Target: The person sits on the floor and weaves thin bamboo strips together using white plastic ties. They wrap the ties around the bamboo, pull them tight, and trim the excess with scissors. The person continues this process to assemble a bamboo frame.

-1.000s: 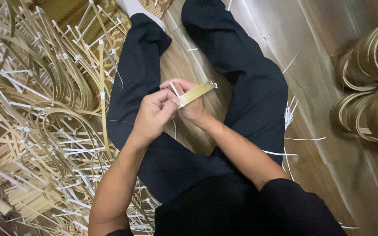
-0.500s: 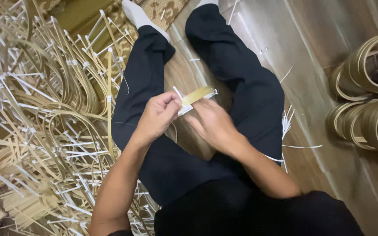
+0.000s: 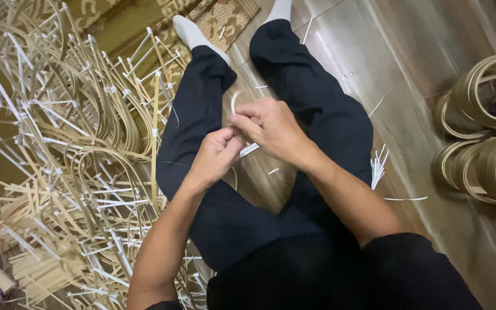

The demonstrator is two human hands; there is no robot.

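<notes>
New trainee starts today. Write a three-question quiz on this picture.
1. True or false: both hands meet above the lap.
2. What does the right hand pinch? A) white strip B) scissors C) cup
3. On which side of the person does the pile of bent strips lie?

Key:
1. True: the left hand touches the right.
2. A, the white strip.
3. Their left, where the pile lies; coiled hoops lie to the right.

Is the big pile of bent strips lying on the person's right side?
No, the pile of strips lies beside the left hand; on the right stand only a few hoops.
</notes>
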